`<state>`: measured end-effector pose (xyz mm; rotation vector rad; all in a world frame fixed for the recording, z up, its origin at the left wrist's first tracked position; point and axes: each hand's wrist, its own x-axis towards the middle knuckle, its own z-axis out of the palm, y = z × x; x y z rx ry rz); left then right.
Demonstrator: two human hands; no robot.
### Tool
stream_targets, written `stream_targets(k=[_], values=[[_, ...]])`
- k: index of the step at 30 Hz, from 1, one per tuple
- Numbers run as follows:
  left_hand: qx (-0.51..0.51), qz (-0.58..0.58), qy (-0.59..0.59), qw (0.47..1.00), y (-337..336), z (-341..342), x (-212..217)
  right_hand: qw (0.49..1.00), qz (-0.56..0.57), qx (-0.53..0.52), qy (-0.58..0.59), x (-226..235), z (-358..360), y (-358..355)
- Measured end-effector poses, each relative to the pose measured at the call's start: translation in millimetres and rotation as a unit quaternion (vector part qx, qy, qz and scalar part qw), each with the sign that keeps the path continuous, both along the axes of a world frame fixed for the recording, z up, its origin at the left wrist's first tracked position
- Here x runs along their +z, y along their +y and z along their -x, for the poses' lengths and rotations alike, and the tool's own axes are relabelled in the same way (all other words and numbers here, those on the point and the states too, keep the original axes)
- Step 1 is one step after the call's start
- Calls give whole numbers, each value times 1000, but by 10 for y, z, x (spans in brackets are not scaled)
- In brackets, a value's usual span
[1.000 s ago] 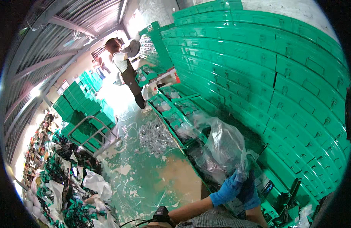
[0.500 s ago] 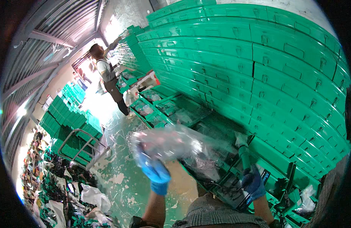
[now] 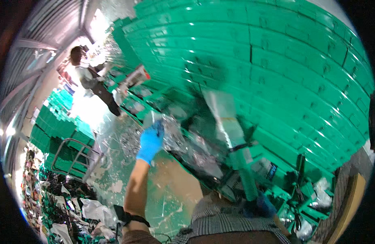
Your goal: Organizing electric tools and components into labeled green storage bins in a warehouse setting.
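Observation:
My left hand [image 3: 151, 140], in a light blue glove, is closed on a crinkled clear plastic bag [image 3: 173, 136]; what the bag contains is too blurred to tell. It is over the near end of a row of open green boxes. My right hand [image 3: 259, 204], in a dark blue glove, is low at the right, close to my body. It grips the lower end of a long green stick-shaped thing [image 3: 245, 175]. A pale, see-through sleeve-like part [image 3: 223, 114] extends from its upper end. Motion smears this thing, and its exact kind does not show.
A high wall of stacked green metal boxes [image 3: 285, 81] with latches fills the right side. Plastic-wrapped items lie in the open boxes [image 3: 171, 97]. Far left, another person [image 3: 92, 77] stands by the row. A metal-framed cart [image 3: 71, 156] and a heap of scraps [image 3: 94, 211] are at left.
My left hand has moved left and farther away with the clear bag. My right hand has drawn slightly nearer, and the green stick now stands out larger. The view has shifted.

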<state>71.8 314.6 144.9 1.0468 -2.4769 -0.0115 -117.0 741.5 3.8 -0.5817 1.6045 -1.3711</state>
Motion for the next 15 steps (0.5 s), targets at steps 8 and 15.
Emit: stream_targets(k=[8,15], values=[[-182,-151,95,967,-411,172,-263,964,117,202,-129,1128,-173,-597],[-172,-72,-23,982,-65,216,70,985,103,104,93,1278,-188,-621]])
